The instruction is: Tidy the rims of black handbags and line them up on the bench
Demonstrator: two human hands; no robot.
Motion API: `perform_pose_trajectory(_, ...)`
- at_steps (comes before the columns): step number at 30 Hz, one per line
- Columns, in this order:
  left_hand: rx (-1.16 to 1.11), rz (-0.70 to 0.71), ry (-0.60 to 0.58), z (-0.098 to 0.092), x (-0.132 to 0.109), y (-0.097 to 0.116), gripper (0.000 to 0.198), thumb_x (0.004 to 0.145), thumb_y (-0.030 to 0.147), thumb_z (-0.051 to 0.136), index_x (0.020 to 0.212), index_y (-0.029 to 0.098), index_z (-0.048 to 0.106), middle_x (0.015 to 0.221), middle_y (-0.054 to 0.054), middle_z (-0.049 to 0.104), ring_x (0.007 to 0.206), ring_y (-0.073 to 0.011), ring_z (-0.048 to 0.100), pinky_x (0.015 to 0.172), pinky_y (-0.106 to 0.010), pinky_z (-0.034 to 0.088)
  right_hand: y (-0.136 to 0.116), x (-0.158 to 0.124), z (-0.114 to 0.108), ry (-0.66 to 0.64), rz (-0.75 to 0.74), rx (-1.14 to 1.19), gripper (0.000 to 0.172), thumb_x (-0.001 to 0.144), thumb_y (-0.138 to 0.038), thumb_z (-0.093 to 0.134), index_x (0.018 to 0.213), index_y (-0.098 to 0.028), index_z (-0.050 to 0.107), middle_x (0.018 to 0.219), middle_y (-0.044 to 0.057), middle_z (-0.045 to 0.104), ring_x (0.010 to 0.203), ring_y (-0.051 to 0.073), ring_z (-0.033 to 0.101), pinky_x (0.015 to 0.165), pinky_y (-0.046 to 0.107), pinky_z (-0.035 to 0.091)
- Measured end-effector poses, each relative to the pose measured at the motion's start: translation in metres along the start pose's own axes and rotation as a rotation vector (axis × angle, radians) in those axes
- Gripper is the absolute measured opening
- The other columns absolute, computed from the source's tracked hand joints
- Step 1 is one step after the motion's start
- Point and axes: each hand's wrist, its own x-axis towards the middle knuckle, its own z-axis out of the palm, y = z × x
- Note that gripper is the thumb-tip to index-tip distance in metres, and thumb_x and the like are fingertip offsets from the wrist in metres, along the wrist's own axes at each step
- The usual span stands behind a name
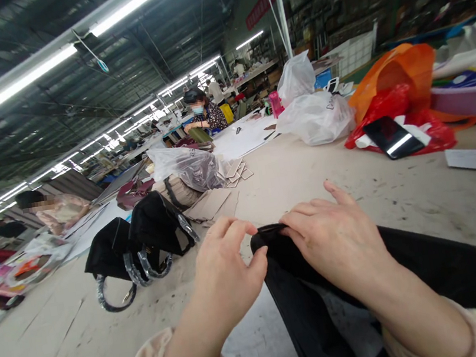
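Observation:
A black bag piece (pixel 453 271) of soft material lies across the worktable (pixel 309 174) in front of me. My left hand (pixel 227 269) pinches its upper edge with thumb and fingers closed. My right hand (pixel 337 241) presses on the same edge from the right, fingers curled over the black material with the index finger lifted. Both sleeves are pale beige.
Black handbags with wrapped handles (pixel 141 246) stand to the left, cardboard pieces (pixel 212 203) behind them. A clear plastic bag (pixel 186 165), white bags (pixel 313 113), red and orange bags (pixel 400 100) and a dark phone (pixel 393 137) lie farther back. Other people (pixel 203 112) work at distant tables.

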Motion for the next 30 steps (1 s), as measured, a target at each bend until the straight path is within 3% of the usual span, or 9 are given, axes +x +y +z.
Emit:
perform_pose_trajectory(6, 0.043, -0.019, -0.015, 0.007, 0.01, 0.0, 0.017, 0.074, 0.019, 0.063, 0.09, 0.019, 0.061, 0.09, -0.003, 0.065, 0.087, -0.0198, 0.062, 0.08, -0.033, 0.048, 0.001, 0.0, 0.002, 0.018, -0.007, -0.006, 0.013, 0.087, -0.025, 0.057, 0.08, -0.024, 0.068, 0.078, -0.002, 0.068, 0.077, 0.017, 0.06, 0.108, 0.046, 0.016)
perform_pose_trajectory(11, -0.069, -0.135, -0.192, 0.012, 0.018, -0.004, 0.031, 0.074, 0.03, 0.068, 0.103, 0.021, 0.067, 0.097, -0.003, 0.072, 0.085, -0.02, 0.066, 0.08, -0.031, 0.048, 0.002, 0.0, 0.003, 0.02, -0.003, -0.004, 0.013, 0.088, -0.026, 0.056, 0.082, -0.024, 0.068, 0.077, -0.001, 0.068, 0.078, 0.017, 0.06, 0.108, 0.046, 0.017)
perform_pose_trajectory(16, -0.147, -0.114, -0.281, 0.015, 0.024, -0.004, 0.016, 0.08, 0.028, 0.061, 0.09, 0.025, 0.074, 0.086, 0.001, 0.075, 0.076, -0.0159, 0.066, 0.072, -0.025, 0.045, 0.001, 0.0, 0.003, 0.013, 0.012, -0.007, 0.014, 0.088, -0.027, 0.055, 0.082, -0.024, 0.068, 0.078, -0.002, 0.068, 0.078, 0.018, 0.06, 0.108, 0.047, 0.017)
perform_pose_trajectory(30, -0.245, -0.16, -0.294, 0.018, 0.026, -0.004, 0.017, 0.08, 0.026, 0.06, 0.084, 0.023, 0.076, 0.076, 0.003, 0.074, 0.067, -0.0131, 0.061, 0.062, -0.023, 0.04, 0.007, 0.0, 0.005, 0.018, -0.017, -0.015, 0.012, 0.087, -0.028, 0.058, 0.09, -0.024, 0.069, 0.085, 0.0, 0.07, 0.079, 0.018, 0.062, 0.108, 0.048, 0.016)
